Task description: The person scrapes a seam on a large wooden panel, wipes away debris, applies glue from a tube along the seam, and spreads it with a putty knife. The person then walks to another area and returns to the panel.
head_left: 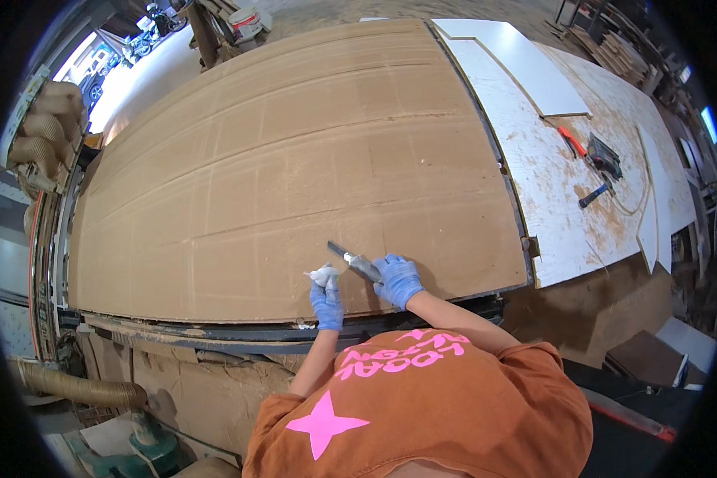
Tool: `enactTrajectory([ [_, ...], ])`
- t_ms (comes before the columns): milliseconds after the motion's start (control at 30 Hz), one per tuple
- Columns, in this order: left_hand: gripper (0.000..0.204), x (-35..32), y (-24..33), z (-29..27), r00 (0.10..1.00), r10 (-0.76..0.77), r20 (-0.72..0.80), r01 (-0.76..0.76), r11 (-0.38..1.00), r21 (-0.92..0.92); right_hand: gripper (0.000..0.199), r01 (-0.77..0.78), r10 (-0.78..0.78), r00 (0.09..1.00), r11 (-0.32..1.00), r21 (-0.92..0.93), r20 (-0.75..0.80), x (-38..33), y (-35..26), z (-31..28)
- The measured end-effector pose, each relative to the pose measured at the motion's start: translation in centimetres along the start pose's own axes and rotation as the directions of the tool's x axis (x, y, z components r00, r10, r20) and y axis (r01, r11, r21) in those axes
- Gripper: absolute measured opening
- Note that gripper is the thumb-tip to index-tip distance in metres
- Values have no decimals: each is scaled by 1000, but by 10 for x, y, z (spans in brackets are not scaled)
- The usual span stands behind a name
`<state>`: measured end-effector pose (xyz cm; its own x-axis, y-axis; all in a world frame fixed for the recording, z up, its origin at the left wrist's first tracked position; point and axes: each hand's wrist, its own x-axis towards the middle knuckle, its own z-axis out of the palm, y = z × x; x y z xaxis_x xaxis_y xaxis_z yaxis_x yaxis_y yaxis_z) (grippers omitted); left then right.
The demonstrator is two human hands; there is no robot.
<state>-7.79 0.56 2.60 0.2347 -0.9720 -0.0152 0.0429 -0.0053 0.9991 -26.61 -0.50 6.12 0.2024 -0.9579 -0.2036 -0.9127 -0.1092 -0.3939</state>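
Note:
My left hand (327, 307), in a blue glove, is closed around a crumpled white wad (324, 275) that looks like cloth or tissue. To its right, my right hand (398, 280), also gloved in blue, grips the near end of a long dark grey tool (362, 266). The tool slants up and left over the board, with a white patch near its thinner, darker far end; its exact kind is not clear. Both hands are over the near edge of a large brown cardboard-covered surface (295, 159), marked with faint lines and creases.
On the right, a white panel (558, 215) strewn with sawdust carries a black power tool (604, 156), a red-handled tool (571, 142) and a blue-handled tool (593, 196). White offcuts (526, 68) lie there too. Ribbed hoses (44, 131) stand at the left, a white bucket (247, 22) behind.

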Motion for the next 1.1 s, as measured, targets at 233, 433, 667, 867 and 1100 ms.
enactTrajectory([
  [233, 34, 20, -11, 9, 999, -25, 31, 26, 999, -22, 52, -54, 147, 978, 861, 506, -146, 7, 28, -3],
  [433, 29, 68, -24, 52, 993, 83, 78, -80, 996, -36, 51, -105, 363, 892, 745, 658, -268, 30, 86, -17],
  [667, 24, 158, -32, 120, 997, 81, 16, -75, 968, -240, 51, -270, 418, 813, 887, 374, -406, 97, 165, -57],
  [867, 21, 206, -24, 166, 981, 195, -15, -195, 969, -153, 48, -305, 338, 820, 941, 147, -461, 170, 180, -96],
  [1100, 17, 212, -23, 173, 965, 262, -2, -258, 949, -181, 44, -338, 304, 820, 941, 20, -485, 217, 182, -95],
])
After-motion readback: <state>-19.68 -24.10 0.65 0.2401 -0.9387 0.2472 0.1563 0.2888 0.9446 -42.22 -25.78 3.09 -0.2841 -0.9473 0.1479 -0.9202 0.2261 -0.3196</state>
